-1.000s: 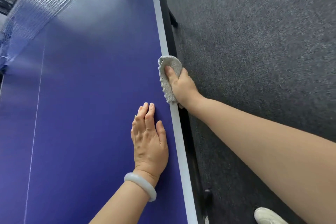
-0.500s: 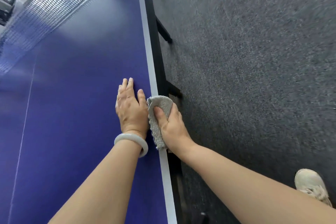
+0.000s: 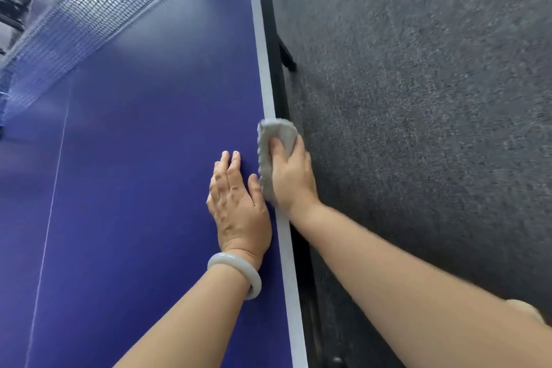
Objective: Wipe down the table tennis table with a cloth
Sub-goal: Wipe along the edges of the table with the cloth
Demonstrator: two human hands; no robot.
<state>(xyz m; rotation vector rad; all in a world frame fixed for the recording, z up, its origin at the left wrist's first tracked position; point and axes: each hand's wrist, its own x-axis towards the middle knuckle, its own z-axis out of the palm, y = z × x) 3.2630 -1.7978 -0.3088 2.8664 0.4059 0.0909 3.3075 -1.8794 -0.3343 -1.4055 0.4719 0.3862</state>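
**Head view.** We see the cloth (image 3: 280, 132) at the right-hand edge of the desk (image 3: 134, 158), about midway along the visible length of that edge and on the near side of the net (image 3: 98, 6). The cloth is pale grey-white, thick and nubbly like towelling, and bunched into a rounded pad. Its far end bulges past the fingertips, and a ragged side runs down beside the hand toward the wrist. It lies over the white border stripe (image 3: 265, 69) and reaches out past the rim, above the black frame (image 3: 276, 39); blur softens its outline.

Our right hand (image 3: 291, 176) grips the cloth from above, with the thumb pressed on top of the pad and the other fingers curled round its outer side, mostly hidden. Our left hand (image 3: 239, 209) lies flat on the blue surface just beside the cloth, palm down. Its fingers are straight and held together, and the thumb is a little apart, close to the cloth's ragged side; we cannot tell whether they touch. A pale, glossy bangle (image 3: 236, 273) circles the left wrist.

The desk top is deep blue and shiny, with a thin white centre line (image 3: 50, 206) running along it to the left. Grey carpet (image 3: 418, 128) covers the floor to the right, where part of a light shoe (image 3: 528, 312) shows beyond the right forearm
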